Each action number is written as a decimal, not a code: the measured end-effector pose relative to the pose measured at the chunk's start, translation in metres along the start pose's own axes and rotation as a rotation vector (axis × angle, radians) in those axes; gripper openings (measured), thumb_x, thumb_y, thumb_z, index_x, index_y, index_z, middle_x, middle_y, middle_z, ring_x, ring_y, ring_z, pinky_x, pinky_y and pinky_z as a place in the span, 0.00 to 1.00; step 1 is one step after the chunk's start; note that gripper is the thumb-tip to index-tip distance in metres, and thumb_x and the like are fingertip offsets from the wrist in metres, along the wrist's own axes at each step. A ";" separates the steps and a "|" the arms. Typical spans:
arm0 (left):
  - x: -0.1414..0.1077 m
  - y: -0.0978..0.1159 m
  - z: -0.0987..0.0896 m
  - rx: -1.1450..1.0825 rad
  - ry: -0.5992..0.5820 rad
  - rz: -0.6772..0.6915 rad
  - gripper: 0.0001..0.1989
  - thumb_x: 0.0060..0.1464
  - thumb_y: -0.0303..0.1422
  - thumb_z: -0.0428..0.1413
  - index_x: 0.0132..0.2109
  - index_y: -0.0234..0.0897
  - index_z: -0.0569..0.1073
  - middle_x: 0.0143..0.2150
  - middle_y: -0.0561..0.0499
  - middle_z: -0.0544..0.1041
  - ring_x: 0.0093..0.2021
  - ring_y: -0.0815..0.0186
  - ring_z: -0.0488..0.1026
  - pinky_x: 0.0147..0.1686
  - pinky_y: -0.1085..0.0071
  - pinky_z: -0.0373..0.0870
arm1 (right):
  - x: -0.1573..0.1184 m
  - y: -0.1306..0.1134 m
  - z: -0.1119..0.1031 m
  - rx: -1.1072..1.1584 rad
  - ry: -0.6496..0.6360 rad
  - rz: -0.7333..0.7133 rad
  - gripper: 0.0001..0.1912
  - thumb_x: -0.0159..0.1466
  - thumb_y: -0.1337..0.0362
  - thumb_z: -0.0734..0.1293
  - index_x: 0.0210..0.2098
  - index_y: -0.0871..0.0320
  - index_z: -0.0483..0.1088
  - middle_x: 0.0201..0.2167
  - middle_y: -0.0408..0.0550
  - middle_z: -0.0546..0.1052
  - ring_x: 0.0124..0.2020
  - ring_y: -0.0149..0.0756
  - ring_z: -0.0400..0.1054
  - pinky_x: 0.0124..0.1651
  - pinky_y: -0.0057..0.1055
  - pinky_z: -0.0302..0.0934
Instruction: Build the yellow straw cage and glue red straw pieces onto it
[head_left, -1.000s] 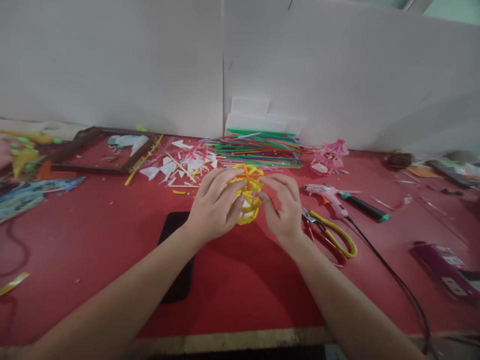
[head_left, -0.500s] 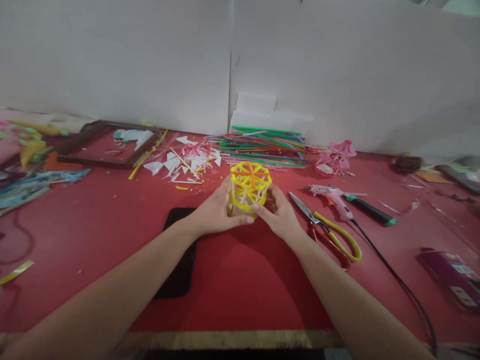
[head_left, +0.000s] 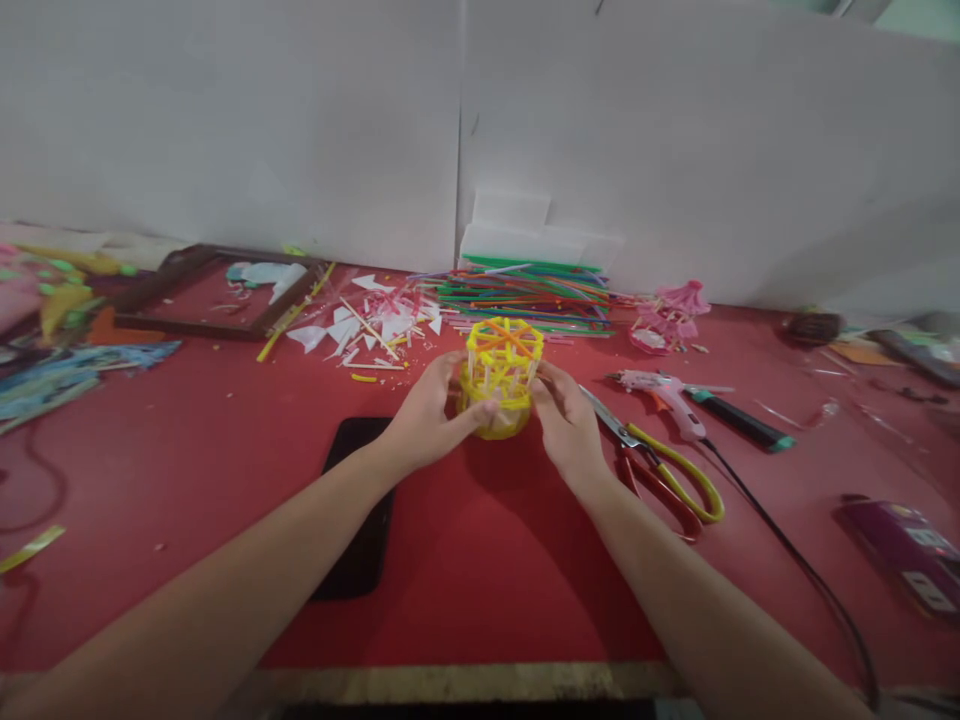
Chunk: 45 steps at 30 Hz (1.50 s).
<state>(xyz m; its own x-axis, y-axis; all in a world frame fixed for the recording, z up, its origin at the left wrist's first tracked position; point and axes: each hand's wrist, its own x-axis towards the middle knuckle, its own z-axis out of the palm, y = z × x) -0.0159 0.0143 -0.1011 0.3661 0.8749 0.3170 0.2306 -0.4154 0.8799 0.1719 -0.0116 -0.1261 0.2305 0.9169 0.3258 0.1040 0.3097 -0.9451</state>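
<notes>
Yellow lattice model (head_left: 504, 385): held upright over the red worktop (head_left: 480, 575), near the middle of the scene. Octagon-like top ring, yellow, with orange strips crossing it; pale uprights run down to a lower yellow band. Whether the base touches the surface: cannot tell.

Left hand (head_left: 435, 415) clamped on the model's left side, thumb across the lower front, other fingers partly hidden behind. Right hand (head_left: 568, 420) closed against the right side, thumb toward the front. Model sits between the 2 hands.

Left and nearer: flat black slab (head_left: 356, 545), phone-like, partly under the left forearm. Right of the right hand: shears (head_left: 631, 438), 1 handle yellow, 1 red, blades pointing far and left. Farther right: pink glue gun (head_left: 679, 405), its black cord (head_left: 795, 555) running toward the near right edge; a black-handled tool (head_left: 739, 418) with a green end lies just beside it.

Far side: bundle of coloured sticks (head_left: 525, 298), mostly green and red, directly beyond the model; white scraps (head_left: 345, 330) to the left of the bundle; pink ornament (head_left: 669, 318) to the right. Far left: dark frame (head_left: 199, 327), lying flat.
</notes>
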 end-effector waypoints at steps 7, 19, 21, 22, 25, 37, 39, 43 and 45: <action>-0.001 0.001 -0.003 0.057 0.135 0.021 0.23 0.54 0.46 0.58 0.51 0.38 0.65 0.52 0.42 0.71 0.46 0.58 0.74 0.43 0.59 0.75 | 0.001 -0.009 -0.003 0.162 -0.106 -0.128 0.26 0.63 0.54 0.67 0.59 0.50 0.63 0.62 0.51 0.67 0.63 0.46 0.62 0.64 0.51 0.57; 0.001 -0.006 -0.005 -0.143 0.010 0.241 0.38 0.51 0.39 0.64 0.65 0.46 0.57 0.64 0.40 0.64 0.61 0.50 0.66 0.55 0.54 0.68 | -0.006 -0.012 0.003 0.056 -0.236 -0.192 0.39 0.56 0.55 0.75 0.62 0.51 0.57 0.61 0.56 0.66 0.61 0.49 0.64 0.62 0.52 0.60; 0.001 -0.007 -0.007 -0.115 0.003 0.267 0.40 0.50 0.40 0.64 0.67 0.49 0.55 0.67 0.42 0.61 0.63 0.49 0.63 0.57 0.54 0.66 | -0.007 -0.015 0.000 0.006 -0.230 -0.285 0.39 0.58 0.57 0.74 0.64 0.48 0.55 0.63 0.55 0.62 0.63 0.48 0.60 0.63 0.51 0.60; 0.001 -0.007 -0.008 -0.098 -0.002 0.278 0.40 0.50 0.40 0.64 0.67 0.50 0.56 0.68 0.43 0.60 0.64 0.49 0.62 0.59 0.53 0.65 | -0.006 -0.017 -0.002 -0.036 -0.219 -0.349 0.38 0.58 0.58 0.73 0.64 0.46 0.55 0.64 0.54 0.61 0.64 0.48 0.58 0.63 0.51 0.60; 0.000 -0.005 -0.008 -0.075 -0.017 0.284 0.40 0.50 0.38 0.65 0.67 0.51 0.57 0.69 0.45 0.59 0.65 0.49 0.61 0.61 0.53 0.63 | -0.005 -0.027 -0.009 -0.190 -0.202 -0.553 0.26 0.61 0.62 0.71 0.57 0.45 0.65 0.61 0.51 0.60 0.64 0.48 0.57 0.62 0.51 0.60; -0.001 0.004 0.005 -0.338 -0.151 0.156 0.39 0.45 0.35 0.67 0.62 0.47 0.60 0.59 0.42 0.70 0.58 0.50 0.70 0.54 0.52 0.72 | -0.004 -0.046 -0.011 -0.369 -0.200 -0.703 0.08 0.63 0.67 0.67 0.41 0.48 0.72 0.47 0.49 0.65 0.51 0.44 0.64 0.55 0.49 0.65; 0.000 0.006 0.008 -0.375 -0.189 0.130 0.37 0.44 0.34 0.68 0.59 0.45 0.62 0.55 0.43 0.73 0.54 0.51 0.73 0.50 0.54 0.75 | -0.003 -0.046 -0.010 -0.385 -0.186 -0.693 0.07 0.63 0.66 0.67 0.40 0.48 0.72 0.46 0.49 0.65 0.50 0.44 0.64 0.54 0.49 0.66; 0.000 0.010 0.010 -0.374 -0.192 0.077 0.34 0.43 0.32 0.68 0.56 0.43 0.64 0.53 0.43 0.74 0.52 0.51 0.74 0.49 0.52 0.76 | -0.003 -0.046 -0.009 -0.413 -0.147 -0.685 0.04 0.64 0.64 0.66 0.38 0.48 0.72 0.45 0.49 0.65 0.49 0.44 0.65 0.51 0.48 0.66; 0.000 0.012 0.011 -0.382 -0.186 0.070 0.34 0.43 0.32 0.68 0.57 0.43 0.63 0.53 0.43 0.74 0.53 0.51 0.75 0.49 0.52 0.75 | -0.002 -0.046 -0.009 -0.434 -0.128 -0.690 0.03 0.64 0.64 0.66 0.37 0.49 0.72 0.44 0.49 0.66 0.48 0.43 0.65 0.50 0.47 0.66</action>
<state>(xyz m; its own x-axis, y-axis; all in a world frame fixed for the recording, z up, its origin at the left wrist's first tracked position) -0.0038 0.0064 -0.0948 0.5331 0.7737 0.3423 -0.1380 -0.3196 0.9374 0.1749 -0.0303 -0.0827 -0.1311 0.5858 0.7998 0.5523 0.7131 -0.4318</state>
